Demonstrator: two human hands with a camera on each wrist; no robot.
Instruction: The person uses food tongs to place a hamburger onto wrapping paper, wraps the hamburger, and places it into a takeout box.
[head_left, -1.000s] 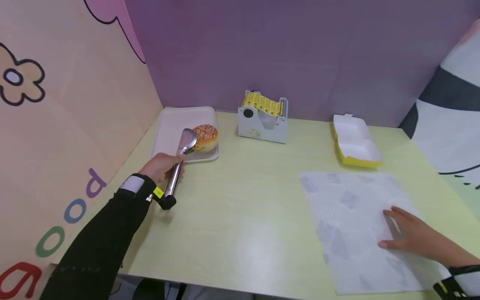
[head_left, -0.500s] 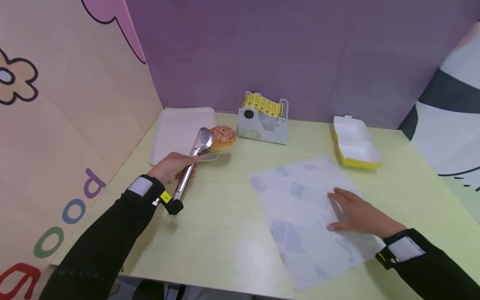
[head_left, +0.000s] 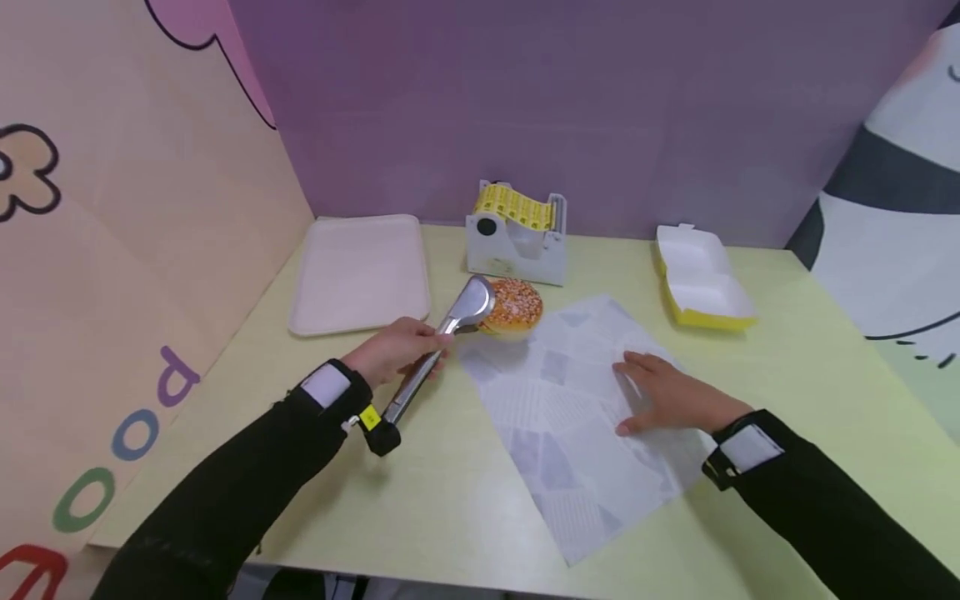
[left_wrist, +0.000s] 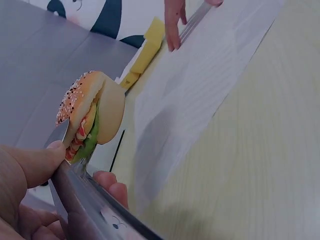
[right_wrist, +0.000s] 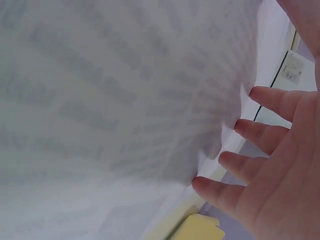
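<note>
Purple wall [head_left: 525, 92] behind table [head_left: 442, 492]: left hand [head_left: 396, 350] grips tongs [head_left: 415, 383] pinching sesame burger [head_left: 517, 305], now off the tray [head_left: 360, 275], raised mid-table; right hand [head_left: 671, 396], spread-fingered, has slid paper [head_left: 555, 425] leftward, closing the gap.

Round sesame-bun burger [head_left: 516, 308]: golden-brown top, white and dark specks; green, red, yellow filling [left_wrist: 89, 131]. Silver metal tongs [head_left: 414, 387]. Square white paper sheet [head_left: 551, 417]: grey-blue patches, fine stripes. Pale pink rectangular tray [head_left: 360, 275]. Grey metal dispenser [head_left: 517, 255], yellow dark-printed label roll [head_left: 513, 206]. Yellow clamshell box [head_left: 708, 283], white inside. Pale yellow wood-grain table [head_left: 450, 508].
</note>
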